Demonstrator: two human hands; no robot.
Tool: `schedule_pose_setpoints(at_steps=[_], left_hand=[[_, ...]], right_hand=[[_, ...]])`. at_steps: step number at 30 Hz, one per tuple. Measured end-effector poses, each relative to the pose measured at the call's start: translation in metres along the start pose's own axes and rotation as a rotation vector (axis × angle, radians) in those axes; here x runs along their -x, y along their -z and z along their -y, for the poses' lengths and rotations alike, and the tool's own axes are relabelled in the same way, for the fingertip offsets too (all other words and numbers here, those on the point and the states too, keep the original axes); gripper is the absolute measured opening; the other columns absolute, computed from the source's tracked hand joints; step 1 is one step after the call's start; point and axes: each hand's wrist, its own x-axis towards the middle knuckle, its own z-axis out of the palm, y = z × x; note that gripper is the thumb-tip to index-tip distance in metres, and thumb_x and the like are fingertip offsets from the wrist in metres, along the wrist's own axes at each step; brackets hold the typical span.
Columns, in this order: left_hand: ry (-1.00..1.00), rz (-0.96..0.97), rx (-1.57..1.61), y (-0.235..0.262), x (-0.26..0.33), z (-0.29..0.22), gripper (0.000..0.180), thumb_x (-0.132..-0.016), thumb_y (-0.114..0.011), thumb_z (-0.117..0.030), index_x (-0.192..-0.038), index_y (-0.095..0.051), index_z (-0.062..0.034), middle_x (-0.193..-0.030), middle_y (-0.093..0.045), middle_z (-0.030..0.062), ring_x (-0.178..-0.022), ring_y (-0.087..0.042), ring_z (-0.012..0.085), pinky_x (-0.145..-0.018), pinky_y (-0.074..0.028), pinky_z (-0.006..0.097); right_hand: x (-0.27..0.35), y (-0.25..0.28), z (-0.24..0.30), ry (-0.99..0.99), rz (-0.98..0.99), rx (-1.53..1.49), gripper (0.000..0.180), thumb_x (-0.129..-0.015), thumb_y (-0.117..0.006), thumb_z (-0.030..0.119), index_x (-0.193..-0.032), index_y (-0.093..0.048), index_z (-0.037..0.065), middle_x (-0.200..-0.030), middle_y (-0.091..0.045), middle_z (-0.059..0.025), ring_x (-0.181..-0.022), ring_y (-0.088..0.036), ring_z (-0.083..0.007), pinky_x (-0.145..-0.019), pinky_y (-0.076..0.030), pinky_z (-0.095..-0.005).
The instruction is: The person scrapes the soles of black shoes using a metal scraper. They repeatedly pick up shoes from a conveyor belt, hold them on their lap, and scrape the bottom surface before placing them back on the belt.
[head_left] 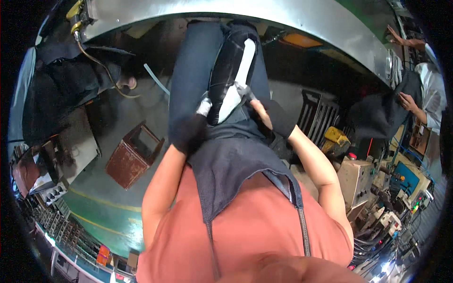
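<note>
A black, shiny shoe [219, 70] lies sole up on my lap, between my thighs. Its long white sole piece [242, 66] faces me, narrow at the far end and broad at the near end. My left hand [191, 127], in a black fingerless glove with white wrapping on a fingertip, is closed at the shoe's left side. From the right, my right hand [271, 115], gloved the same way, grips the shoe, a grey-wrapped fingertip touching the white piece at its narrow middle. Both hands are slightly blurred, and their lower fingers are hidden.
A metal bench edge [226, 8] curves across the far side. A brown wooden stool [127, 160] stands on the left floor. Machines with a control box [354, 181] crowd the right. A co-worker's hand [410, 104] holds dark cloth there. A hose [96, 61] hangs at far left.
</note>
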Motion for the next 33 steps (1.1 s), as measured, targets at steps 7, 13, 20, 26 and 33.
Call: schedule_pose_setpoints(at_steps=[7, 13, 20, 26, 33], left_hand=[[-0.034, -0.161, -0.325, -0.033, -0.018, -0.019, 0.056, -0.084, -0.069, -0.036, -0.117, -0.05, 0.005, -0.11, -0.063, 0.0203, -0.101, -0.061, 0.0252, -0.087, -0.046, 0.034], [-0.188, -0.267, -0.365, -0.022, -0.039, 0.028, 0.042, -0.079, -0.072, -0.028, -0.108, -0.058, 0.0001, -0.101, -0.065, 0.0125, -0.095, -0.061, 0.0199, -0.084, -0.048, 0.034], [-0.204, -0.267, -0.458, -0.031, -0.02, 0.008, 0.069, -0.069, -0.081, -0.024, -0.123, -0.046, -0.001, -0.112, -0.059, 0.0163, -0.106, -0.057, 0.0288, -0.092, -0.044, 0.038], [-0.139, -0.316, -0.611, -0.032, -0.012, -0.01, 0.067, -0.069, -0.081, -0.026, -0.12, -0.047, 0.0008, -0.109, -0.059, 0.0208, -0.105, -0.058, 0.034, -0.091, -0.044, 0.041], [-0.172, -0.316, -0.603, -0.03, -0.018, -0.004, 0.061, -0.072, -0.078, -0.025, -0.119, -0.048, 0.0003, -0.109, -0.058, 0.02, -0.103, -0.058, 0.0333, -0.088, -0.045, 0.041]], right_hand=[[0.014, 0.017, -0.029, -0.215, 0.051, -0.103, 0.056, -0.095, -0.046, 0.049, -0.096, -0.062, -0.005, -0.064, -0.058, -0.01, -0.058, -0.056, -0.0153, -0.056, -0.046, -0.0312], [0.019, 0.047, 0.059, 0.128, -0.084, 0.049, 0.041, -0.096, -0.051, 0.04, -0.087, -0.06, 0.001, -0.067, -0.054, -0.0025, -0.061, -0.052, -0.0102, -0.059, -0.046, -0.0285], [0.011, 0.008, 0.013, 0.034, -0.295, -0.046, 0.043, -0.097, -0.047, 0.036, -0.082, -0.061, -0.002, -0.066, -0.058, -0.0168, -0.063, -0.057, -0.0258, -0.063, -0.045, -0.0366], [0.002, -0.016, 0.013, -0.194, -0.213, -0.14, 0.044, -0.097, -0.044, 0.039, -0.089, -0.06, -0.001, -0.077, -0.063, -0.0185, -0.073, -0.062, -0.0285, -0.068, -0.047, -0.0374], [-0.003, -0.016, 0.042, -0.172, -0.156, -0.184, 0.038, -0.099, -0.042, 0.032, -0.093, -0.059, -0.001, -0.078, -0.061, -0.0195, -0.074, -0.061, -0.0302, -0.068, -0.046, -0.0375]])
